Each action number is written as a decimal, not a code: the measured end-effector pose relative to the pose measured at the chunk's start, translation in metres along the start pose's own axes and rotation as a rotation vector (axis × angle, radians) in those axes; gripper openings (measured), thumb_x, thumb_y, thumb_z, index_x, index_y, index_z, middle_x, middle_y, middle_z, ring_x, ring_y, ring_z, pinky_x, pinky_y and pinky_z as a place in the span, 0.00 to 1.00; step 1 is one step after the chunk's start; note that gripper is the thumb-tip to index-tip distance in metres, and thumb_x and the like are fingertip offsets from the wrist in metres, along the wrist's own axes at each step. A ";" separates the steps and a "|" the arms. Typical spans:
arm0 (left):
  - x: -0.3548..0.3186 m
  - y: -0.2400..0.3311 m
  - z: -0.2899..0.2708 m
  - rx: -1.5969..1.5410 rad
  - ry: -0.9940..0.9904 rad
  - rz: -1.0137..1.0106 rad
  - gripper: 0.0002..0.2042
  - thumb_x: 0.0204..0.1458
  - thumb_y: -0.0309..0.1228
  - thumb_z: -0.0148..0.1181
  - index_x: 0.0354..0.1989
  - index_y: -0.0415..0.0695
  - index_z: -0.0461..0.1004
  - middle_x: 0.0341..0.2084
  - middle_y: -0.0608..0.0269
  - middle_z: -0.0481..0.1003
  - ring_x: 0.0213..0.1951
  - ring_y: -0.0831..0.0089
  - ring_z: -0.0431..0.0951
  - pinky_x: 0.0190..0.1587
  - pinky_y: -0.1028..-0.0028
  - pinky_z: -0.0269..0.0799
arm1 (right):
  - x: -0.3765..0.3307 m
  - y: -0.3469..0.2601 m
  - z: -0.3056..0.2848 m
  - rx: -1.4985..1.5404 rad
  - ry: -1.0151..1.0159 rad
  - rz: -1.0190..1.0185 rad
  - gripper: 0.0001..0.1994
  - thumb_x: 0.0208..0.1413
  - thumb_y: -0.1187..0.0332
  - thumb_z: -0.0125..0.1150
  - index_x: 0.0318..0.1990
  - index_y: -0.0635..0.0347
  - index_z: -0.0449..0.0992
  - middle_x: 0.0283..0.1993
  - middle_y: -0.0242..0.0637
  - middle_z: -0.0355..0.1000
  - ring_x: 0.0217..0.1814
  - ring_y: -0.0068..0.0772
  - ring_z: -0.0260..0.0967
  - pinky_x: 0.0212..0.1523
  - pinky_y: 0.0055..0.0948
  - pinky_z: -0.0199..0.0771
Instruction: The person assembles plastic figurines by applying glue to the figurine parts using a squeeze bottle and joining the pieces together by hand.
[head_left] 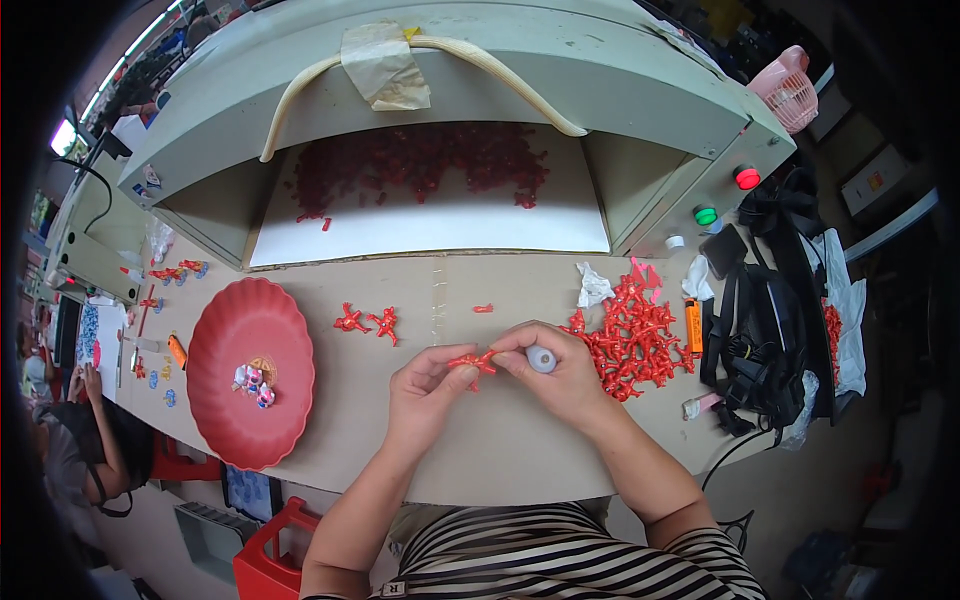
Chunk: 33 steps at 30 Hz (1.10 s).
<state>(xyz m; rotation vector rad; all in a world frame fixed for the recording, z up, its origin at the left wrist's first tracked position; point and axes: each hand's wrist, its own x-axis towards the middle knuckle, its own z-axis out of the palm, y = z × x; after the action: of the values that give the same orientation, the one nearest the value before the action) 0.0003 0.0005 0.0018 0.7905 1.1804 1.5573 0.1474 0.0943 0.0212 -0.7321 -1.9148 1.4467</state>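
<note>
Small red figure (466, 361) is up between both hands, over the tabletop (520, 445), near its front edge. Left hand (422, 388) grip: thumb and fingers clamped on the figure's body. Right hand (566, 368) grip: fingertips pinched together at the figure's right end; can't tell if that's the figure itself or a separate bit against it. Same hand also keeps a pale round-ended thing (541, 359) tucked by the fingers, probably a bottle or tool, tip not visible. Looks like close fitting work on that end. To do it well: let the left be the fixture, hold the body still, move only the right fingertips. Pinch light, limbs are thin and could snap or twist. Keep the pale thing's business end off the finished surface. Rest wrists low for steadiness. Lone red piece (483, 309) sits just beyond the hands, two loose figures (367, 322) left of it, heap of red figures (640, 335) right; keep the right elbow and knuckles clear of the heap.
</note>
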 end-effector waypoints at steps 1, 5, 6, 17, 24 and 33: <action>0.000 0.000 0.000 -0.002 0.000 -0.002 0.10 0.50 0.21 0.54 0.41 0.36 0.70 0.35 0.60 0.74 0.36 0.78 0.73 0.36 0.78 0.71 | 0.000 0.000 0.000 0.006 -0.001 -0.001 0.05 0.47 0.77 0.59 0.33 0.63 0.73 0.34 0.33 0.70 0.36 0.23 0.67 0.38 0.21 0.67; 0.000 -0.001 0.000 0.002 0.000 -0.001 0.10 0.50 0.21 0.54 0.41 0.35 0.70 0.35 0.60 0.74 0.36 0.77 0.73 0.36 0.78 0.71 | 0.000 -0.001 0.000 0.015 -0.002 0.009 0.05 0.47 0.77 0.59 0.33 0.63 0.73 0.34 0.33 0.70 0.36 0.23 0.67 0.38 0.21 0.67; 0.000 0.000 0.001 -0.007 0.014 -0.009 0.10 0.49 0.21 0.54 0.40 0.36 0.70 0.34 0.60 0.74 0.34 0.79 0.72 0.35 0.79 0.70 | 0.000 -0.001 0.000 0.011 -0.004 0.009 0.05 0.47 0.77 0.59 0.33 0.63 0.73 0.34 0.33 0.70 0.36 0.23 0.67 0.38 0.21 0.67; 0.000 -0.001 0.000 0.000 0.003 -0.003 0.10 0.49 0.22 0.54 0.41 0.36 0.70 0.35 0.61 0.74 0.35 0.78 0.73 0.36 0.78 0.71 | 0.000 -0.001 0.000 0.023 -0.005 0.020 0.05 0.47 0.77 0.58 0.33 0.64 0.73 0.34 0.33 0.70 0.36 0.22 0.67 0.38 0.21 0.67; 0.000 -0.001 0.000 -0.005 0.029 -0.030 0.10 0.49 0.21 0.54 0.41 0.36 0.70 0.34 0.61 0.74 0.33 0.79 0.72 0.35 0.79 0.70 | 0.001 -0.002 0.001 0.038 -0.007 0.046 0.05 0.48 0.78 0.58 0.33 0.64 0.73 0.34 0.33 0.70 0.36 0.22 0.67 0.38 0.20 0.67; 0.002 -0.002 -0.002 -0.039 -0.033 -0.039 0.11 0.50 0.23 0.54 0.43 0.37 0.70 0.32 0.63 0.74 0.32 0.80 0.73 0.36 0.81 0.70 | -0.001 -0.002 0.002 0.021 0.047 0.051 0.05 0.47 0.78 0.58 0.33 0.65 0.73 0.33 0.34 0.71 0.36 0.22 0.68 0.38 0.19 0.67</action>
<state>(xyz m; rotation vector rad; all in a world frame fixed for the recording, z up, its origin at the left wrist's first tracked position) -0.0011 0.0021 -0.0007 0.7607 1.1316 1.5253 0.1466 0.0918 0.0223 -0.8032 -1.8549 1.4657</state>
